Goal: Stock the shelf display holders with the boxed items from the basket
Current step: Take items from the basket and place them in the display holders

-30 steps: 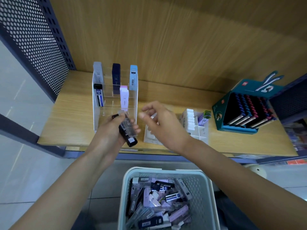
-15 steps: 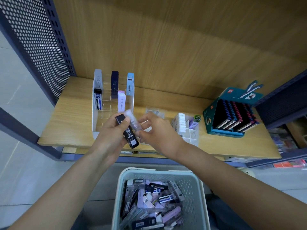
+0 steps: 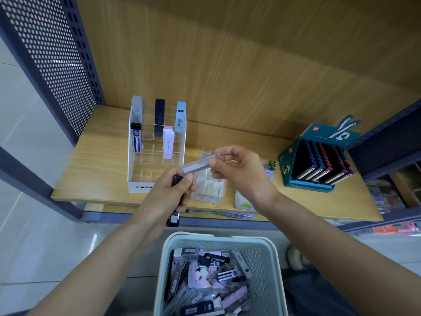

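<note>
Seemingly for shelving, a clear plastic slim box (image 3: pixel 198 165) is pinched by the right hand (image 3: pixel 241 174); a black box (image 3: pixel 173 219) is clasped spare by the left hand (image 3: pixel 166 195).

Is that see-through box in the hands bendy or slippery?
The slim clear plastic box is probably stiff: it runs straight though the right hand pinches only its far end. It seems light, since fingertips alone seem to hold it. Its glossy faces might slip a little. The left hand grips a slim black box.
</note>
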Motion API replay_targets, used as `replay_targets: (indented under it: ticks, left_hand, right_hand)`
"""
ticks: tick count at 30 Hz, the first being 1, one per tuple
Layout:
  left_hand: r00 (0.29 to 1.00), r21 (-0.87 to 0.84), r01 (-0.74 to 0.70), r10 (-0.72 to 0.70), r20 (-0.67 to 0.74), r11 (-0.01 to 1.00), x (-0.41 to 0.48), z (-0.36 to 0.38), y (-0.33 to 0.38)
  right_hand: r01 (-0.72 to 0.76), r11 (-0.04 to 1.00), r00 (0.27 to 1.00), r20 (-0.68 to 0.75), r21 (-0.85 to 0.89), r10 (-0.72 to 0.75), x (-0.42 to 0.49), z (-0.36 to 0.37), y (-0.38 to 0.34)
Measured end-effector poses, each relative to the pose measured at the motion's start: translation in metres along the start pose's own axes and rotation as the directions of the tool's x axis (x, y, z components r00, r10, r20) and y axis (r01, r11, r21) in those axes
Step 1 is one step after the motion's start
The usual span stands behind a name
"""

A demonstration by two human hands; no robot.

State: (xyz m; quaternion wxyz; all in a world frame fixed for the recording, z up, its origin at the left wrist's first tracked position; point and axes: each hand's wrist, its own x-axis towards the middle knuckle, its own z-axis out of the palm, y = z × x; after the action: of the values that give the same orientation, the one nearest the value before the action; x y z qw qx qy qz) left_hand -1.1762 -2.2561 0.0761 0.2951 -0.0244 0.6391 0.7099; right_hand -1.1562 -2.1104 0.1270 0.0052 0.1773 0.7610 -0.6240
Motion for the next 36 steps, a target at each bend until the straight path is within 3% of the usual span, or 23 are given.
replay_targets:
  ticks: [6,13,17,22,25,29,36]
  left_hand:
    - [0.994,0.082,-0.109,0.109,-0.003,0.991,0.003,-0.014,0.002]
    - [0.992,0.235,-0.121,0.123,0.007,0.964,0.007,-0.036,-0.005]
    - [0.988,0.188,-0.128,0.141,-0.061,0.974,0.007,-0.048,0.002]
    - [0.95,0.087,-0.13,0.15,-0.274,0.988,0.009,-0.065,0.013]
    - [0.946,0.01,-0.137,0.134,-0.294,0.99,0.009,-0.072,0.018]
    - [0.924,0.008,-0.236,0.227,-0.308,0.972,0.01,-0.08,0.019]
    - [0.89,0.331,-0.311,0.395,-0.226,0.891,0.013,-0.084,0.007]
  right_hand:
    - [0.005,1.0,0.998,0.055,-0.002,-0.005,0.008,0.007,-0.007]
    - [0.055,0.99,0.977,0.212,-0.129,-0.026,0.018,0.025,-0.016]
    - [0.109,0.982,0.973,0.221,-0.155,-0.073,0.028,0.043,-0.021]
    - [0.203,0.967,0.977,0.104,-0.156,-0.189,0.056,0.069,-0.033]
    - [0.212,0.967,0.974,0.109,-0.142,-0.197,0.065,0.084,-0.038]
    - [0.228,0.964,0.962,0.182,-0.136,-0.202,0.057,0.097,-0.035]
    - [0.083,0.994,0.978,0.199,-0.069,-0.067,0.038,0.079,-0.019]
